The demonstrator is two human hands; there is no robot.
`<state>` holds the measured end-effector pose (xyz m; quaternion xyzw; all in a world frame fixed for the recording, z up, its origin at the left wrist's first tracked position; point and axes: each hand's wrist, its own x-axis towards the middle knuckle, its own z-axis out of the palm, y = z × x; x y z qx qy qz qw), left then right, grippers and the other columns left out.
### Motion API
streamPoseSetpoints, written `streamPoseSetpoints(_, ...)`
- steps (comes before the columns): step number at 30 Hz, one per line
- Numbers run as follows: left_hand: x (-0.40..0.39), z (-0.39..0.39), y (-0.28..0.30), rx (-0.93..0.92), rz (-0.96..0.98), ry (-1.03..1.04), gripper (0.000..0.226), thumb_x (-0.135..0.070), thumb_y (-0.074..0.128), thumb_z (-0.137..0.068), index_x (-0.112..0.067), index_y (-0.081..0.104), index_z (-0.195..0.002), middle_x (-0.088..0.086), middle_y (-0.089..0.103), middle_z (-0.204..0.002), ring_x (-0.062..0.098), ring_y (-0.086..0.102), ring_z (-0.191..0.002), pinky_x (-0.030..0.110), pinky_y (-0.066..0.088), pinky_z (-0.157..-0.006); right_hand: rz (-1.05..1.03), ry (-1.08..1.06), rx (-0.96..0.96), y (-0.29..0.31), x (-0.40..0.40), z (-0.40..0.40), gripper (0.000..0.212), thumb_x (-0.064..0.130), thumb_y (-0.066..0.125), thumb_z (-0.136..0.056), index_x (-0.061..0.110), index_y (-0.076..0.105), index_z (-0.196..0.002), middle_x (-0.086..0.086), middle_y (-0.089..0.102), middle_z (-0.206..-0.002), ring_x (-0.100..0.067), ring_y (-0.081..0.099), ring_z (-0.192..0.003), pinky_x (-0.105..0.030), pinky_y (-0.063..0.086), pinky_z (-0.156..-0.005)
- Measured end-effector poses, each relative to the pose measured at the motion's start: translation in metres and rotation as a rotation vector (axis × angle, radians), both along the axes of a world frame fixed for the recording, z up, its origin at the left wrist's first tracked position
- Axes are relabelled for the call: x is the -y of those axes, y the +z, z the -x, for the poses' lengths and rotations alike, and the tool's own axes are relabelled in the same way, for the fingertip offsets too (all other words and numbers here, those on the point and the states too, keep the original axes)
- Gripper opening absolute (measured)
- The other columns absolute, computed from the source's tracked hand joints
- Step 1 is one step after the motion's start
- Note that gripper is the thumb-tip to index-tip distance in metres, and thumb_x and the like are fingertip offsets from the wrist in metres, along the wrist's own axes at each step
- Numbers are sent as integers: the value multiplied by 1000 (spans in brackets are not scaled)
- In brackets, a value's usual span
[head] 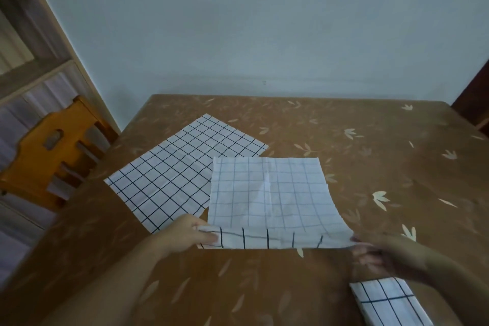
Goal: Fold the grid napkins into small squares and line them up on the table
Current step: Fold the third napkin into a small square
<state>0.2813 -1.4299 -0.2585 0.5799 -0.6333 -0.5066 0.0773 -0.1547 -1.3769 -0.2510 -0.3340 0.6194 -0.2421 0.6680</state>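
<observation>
Nearest the camera, a folded napkin (385, 302) with a black grid lies at the near right of the table (370, 145), partly under the person's right forearm. Just beyond it, the right hand (375, 253) pinches the near right corner of the napkin being folded (270, 193), fingers closed on the cloth; this hand is blurred. The left hand (185, 233) grips the near left corner of the same napkin, thumb on top and fingers curled shut under the edge. Between the two hands the near edge is lifted off the table and turned over, so a strip of bold black grid shows along it, while the rest of the sheet shows the fainter grey grid of its back and lies flat farther from the hands. Left of that napkin and partly tucked under its left edge, a spread napkin (169, 167) lies open and flat, turned at an angle. An orange wooden chair (50, 151) stands off the left side of the table. No writing or label can be read on the cloths or the leaf-patterned table cover.
</observation>
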Motion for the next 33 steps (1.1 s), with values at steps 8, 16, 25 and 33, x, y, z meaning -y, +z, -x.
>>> streamPoseSetpoints(8, 0, 8, -9, -338, -116, 465, 20, -19, 68, -89, -9, 69, -106, 10, 75, -96, 29, 72, -89, 43, 57, -80, 22, 268, 123, 15, 11, 3, 65, 43, 89, -60, -4, 68, -100, -16, 70, -92, -20, 65, -70, -26, 49, -63)
streamPoseSetpoints(16, -11, 10, -27, -268, -24, 612, 15, -34, 65, -91, -22, 72, -97, 2, 76, -94, 22, 72, -87, 43, 57, -84, 238, 101, -155, 0, 16, -33, 20, 17, 61, -92, 8, 69, -107, -3, 76, -99, -19, 73, -90, -25, 54, -73)
streamPoseSetpoints(25, -36, 7, -28, -307, -213, 435, 24, -18, 71, -86, -28, 62, -106, -8, 71, -102, 7, 65, -90, 32, 53, -87, 246, -111, -386, -49, 24, -54, 26, 28, 69, -87, 2, 72, -88, 1, 71, -65, -12, 68, -59, -23, 52, -53)
streamPoseSetpoints(33, -27, 3, -47, -241, -148, 516, 14, -15, 69, -88, -16, 71, -102, 1, 76, -94, 18, 72, -89, 33, 56, -77, 21, -65, 141, -34, 23, -44, 38, 39, 67, -87, 10, 66, -112, -17, 71, -109, -36, 67, -99, -42, 53, -88)
